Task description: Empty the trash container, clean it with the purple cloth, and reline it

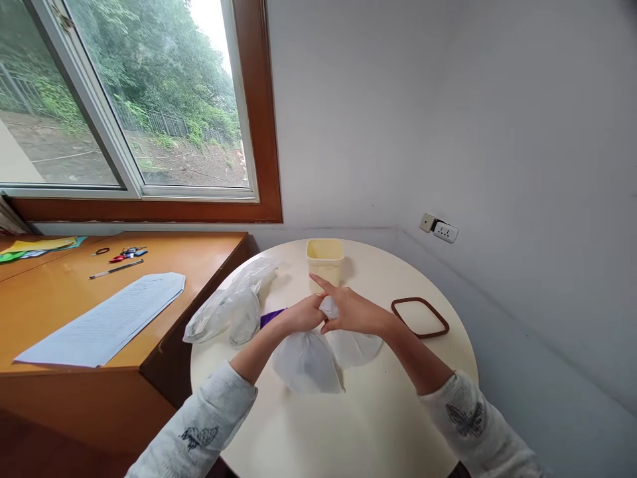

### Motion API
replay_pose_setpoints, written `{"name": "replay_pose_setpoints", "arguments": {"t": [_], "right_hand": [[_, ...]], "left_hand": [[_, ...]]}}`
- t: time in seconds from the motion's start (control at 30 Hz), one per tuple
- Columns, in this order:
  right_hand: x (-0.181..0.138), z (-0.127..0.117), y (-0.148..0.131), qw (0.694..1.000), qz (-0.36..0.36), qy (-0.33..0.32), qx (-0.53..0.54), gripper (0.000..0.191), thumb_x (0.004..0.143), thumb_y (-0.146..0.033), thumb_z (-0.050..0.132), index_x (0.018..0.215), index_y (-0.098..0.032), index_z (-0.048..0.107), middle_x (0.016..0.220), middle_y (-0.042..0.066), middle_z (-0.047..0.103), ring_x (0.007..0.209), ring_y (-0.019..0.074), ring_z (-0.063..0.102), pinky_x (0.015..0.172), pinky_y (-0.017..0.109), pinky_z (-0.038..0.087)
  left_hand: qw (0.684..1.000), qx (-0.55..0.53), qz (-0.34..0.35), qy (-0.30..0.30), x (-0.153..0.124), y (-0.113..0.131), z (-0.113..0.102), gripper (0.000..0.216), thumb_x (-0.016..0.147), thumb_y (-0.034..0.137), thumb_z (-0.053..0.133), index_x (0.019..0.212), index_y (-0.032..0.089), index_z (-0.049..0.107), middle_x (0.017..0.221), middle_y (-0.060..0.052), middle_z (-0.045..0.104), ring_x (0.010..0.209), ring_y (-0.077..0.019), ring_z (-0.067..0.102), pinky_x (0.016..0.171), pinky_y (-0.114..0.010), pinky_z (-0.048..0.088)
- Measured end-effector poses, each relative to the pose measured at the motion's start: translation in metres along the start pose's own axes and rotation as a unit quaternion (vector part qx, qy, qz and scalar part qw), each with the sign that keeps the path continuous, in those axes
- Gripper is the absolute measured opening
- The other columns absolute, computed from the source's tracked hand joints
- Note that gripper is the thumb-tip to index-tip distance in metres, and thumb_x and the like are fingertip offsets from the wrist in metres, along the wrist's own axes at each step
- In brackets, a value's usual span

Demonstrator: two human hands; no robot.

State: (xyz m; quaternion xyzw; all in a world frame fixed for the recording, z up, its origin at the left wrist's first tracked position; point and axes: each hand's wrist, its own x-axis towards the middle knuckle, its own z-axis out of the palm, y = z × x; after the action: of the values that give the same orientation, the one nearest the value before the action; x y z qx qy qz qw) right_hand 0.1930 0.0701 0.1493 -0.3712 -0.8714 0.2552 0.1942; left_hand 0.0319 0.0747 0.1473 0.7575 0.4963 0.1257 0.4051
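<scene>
A white plastic bag (306, 365) sits on the round table with its neck gathered up. My left hand (304, 314) is closed in a pinch on that neck. From the other side, my right hand (354, 311) meets it, index finger stretched out and thumb underneath, with white plastic caught between them; its other fingers are partly hidden. More thin white plastic (355, 348) spreads out beneath my right hand. Just beyond both hands stands a cream square bin (325, 255), upright. Something purple (271, 318) shows partly behind my left wrist.
A crumpled clear plastic bag (231, 302) lies at the left of the round cream table (398, 405). A brown rounded frame (421, 317) rests at the right. The wooden desk (209, 249) beside it bears papers (109, 318), a pen (117, 269) and keys (128, 253).
</scene>
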Motion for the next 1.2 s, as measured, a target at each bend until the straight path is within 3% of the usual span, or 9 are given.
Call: {"name": "replay_pose_setpoints", "arguments": {"t": [0.07, 0.13, 0.23, 0.33, 0.53, 0.77, 0.93, 1.2], "right_hand": [[-0.002, 0.004, 0.012, 0.999, 0.029, -0.007, -0.016, 0.093, 0.071, -0.026, 0.067, 0.144, -0.031, 0.010, 0.104, 0.005, 0.061, 0.088, 0.0202, 0.057, 0.073, 0.029, 0.042], [-0.004, 0.006, 0.020, 0.998, 0.040, -0.014, -0.040, 0.070, 0.076, -0.020, 0.058, 0.139, -0.028, 0.028, 0.096, 0.004, 0.063, 0.082, 0.0181, 0.057, 0.066, 0.025, 0.039], [-0.007, 0.007, 0.032, 0.993, 0.052, -0.051, -0.093, 0.029, 0.077, -0.011, 0.045, 0.100, -0.021, 0.060, 0.077, 0.001, 0.062, 0.068, 0.0141, 0.052, 0.057, 0.022, 0.031], [-0.008, 0.005, 0.043, 0.984, 0.084, -0.100, -0.122, 0.014, 0.071, -0.007, 0.044, 0.068, -0.017, 0.054, 0.064, -0.001, 0.056, 0.058, 0.0107, 0.044, 0.052, 0.023, 0.025], [-0.014, -0.007, 0.058, 0.984, 0.128, -0.116, -0.051, 0.009, 0.064, -0.009, 0.043, 0.063, -0.018, 0.042, 0.063, -0.003, 0.050, 0.056, 0.0087, 0.039, 0.048, 0.022, 0.023], [-0.019, 0.007, 0.072, 0.985, 0.146, -0.088, -0.036, 0.008, 0.066, -0.013, 0.043, 0.060, -0.018, 0.040, 0.062, -0.003, 0.050, 0.055, 0.0088, 0.037, 0.048, 0.021, 0.024], [-0.021, 0.025, 0.076, 0.986, 0.144, -0.071, -0.050, 0.009, 0.067, -0.010, 0.042, 0.062, -0.017, 0.045, 0.064, -0.002, 0.054, 0.057, 0.0091, 0.039, 0.049, 0.021, 0.025], [-0.023, 0.043, 0.083, 0.982, 0.160, -0.064, -0.074, 0.017, 0.066, -0.008, 0.044, 0.073, -0.016, 0.058, 0.070, 0.000, 0.061, 0.059, 0.0098, 0.044, 0.051, 0.021, 0.026]], "left_hand": [[1.000, 0.000, 0.013, -0.013, -0.001, 0.000, 0.000, 0.008, 0.062, 0.014, 0.043, 0.061, 0.017, 0.050, 0.061, 0.002, 0.054, 0.060, -0.0121, 0.048, 0.055, -0.022, 0.036], [0.999, 0.002, 0.038, -0.018, -0.002, 0.001, 0.000, 0.009, 0.065, 0.015, 0.044, 0.065, 0.017, 0.052, 0.067, 0.002, 0.057, 0.066, -0.0131, 0.050, 0.059, -0.022, 0.037], [0.997, 0.036, 0.062, -0.019, -0.005, 0.000, -0.001, 0.008, 0.070, 0.023, 0.047, 0.068, 0.017, 0.053, 0.068, 0.002, 0.055, 0.066, -0.0131, 0.049, 0.059, -0.023, 0.036], [0.996, 0.086, 0.027, -0.026, -0.009, -0.002, -0.001, 0.013, 0.071, 0.030, 0.051, 0.067, 0.017, 0.051, 0.061, 0.003, 0.050, 0.057, -0.0120, 0.045, 0.052, -0.023, 0.032], [0.993, 0.116, 0.011, -0.021, -0.014, -0.011, 0.001, 0.013, 0.067, 0.030, 0.055, 0.071, 0.018, 0.053, 0.067, 0.001, 0.055, 0.059, -0.0139, 0.050, 0.049, -0.023, 0.032], [0.987, 0.136, 0.053, 0.064, -0.010, -0.038, 0.020, 0.004, 0.072, 0.020, 0.045, 0.074, 0.019, 0.049, 0.077, -0.001, 0.061, 0.069, -0.0157, 0.055, 0.056, -0.024, 0.036], [0.983, 0.157, 0.038, 0.090, -0.006, -0.055, 0.033, 0.009, 0.071, 0.013, 0.042, 0.075, 0.020, 0.046, 0.079, -0.002, 0.061, 0.073, -0.0173, 0.055, 0.058, -0.025, 0.034], [0.982, 0.177, 0.032, 0.060, -0.005, -0.056, 0.035, 0.014, 0.068, 0.009, 0.041, 0.070, 0.021, 0.046, 0.075, 0.001, 0.062, 0.070, -0.0163, 0.056, 0.055, -0.025, 0.032]]}}
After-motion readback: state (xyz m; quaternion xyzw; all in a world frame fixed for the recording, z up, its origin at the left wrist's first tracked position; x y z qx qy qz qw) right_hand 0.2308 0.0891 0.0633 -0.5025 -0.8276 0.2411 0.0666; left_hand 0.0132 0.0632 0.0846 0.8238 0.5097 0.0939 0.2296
